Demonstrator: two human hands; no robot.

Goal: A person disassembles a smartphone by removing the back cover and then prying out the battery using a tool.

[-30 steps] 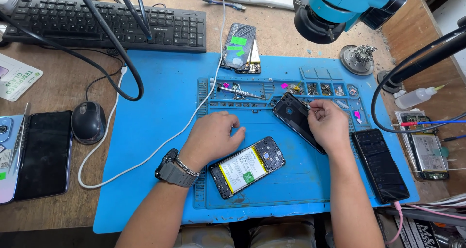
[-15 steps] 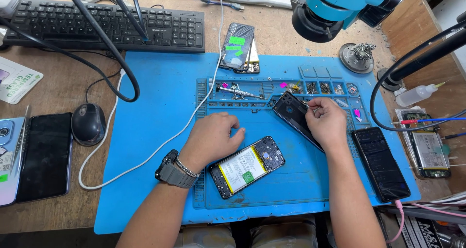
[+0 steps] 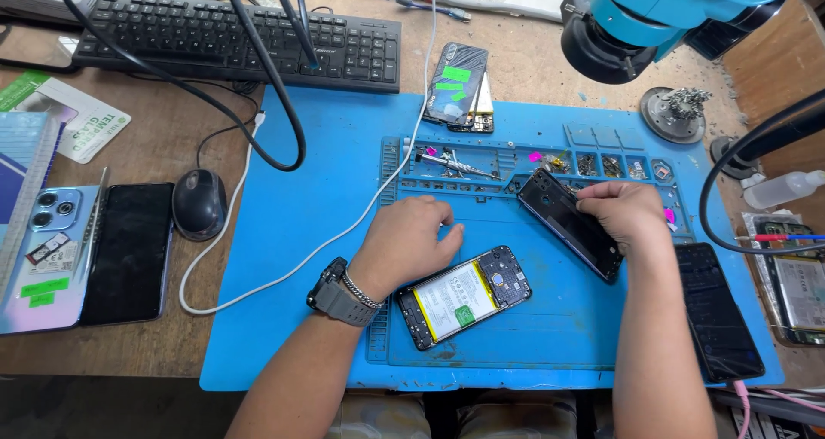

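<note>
An opened phone with its battery and board showing lies on the blue work mat. My left hand rests flat on the mat just above and left of it, fingers spread, holding nothing. My right hand grips a dark phone back cover, which is tilted diagonally above the mat to the right of the opened phone.
Small parts trays and tweezers sit along the mat's back. A black phone lies at the right, another phone behind. Keyboard, mouse, two phones at left, a microscope head above right.
Both hands stay almost where they were. The right hand keeps its hold on the dark cover, shifting only slightly.
</note>
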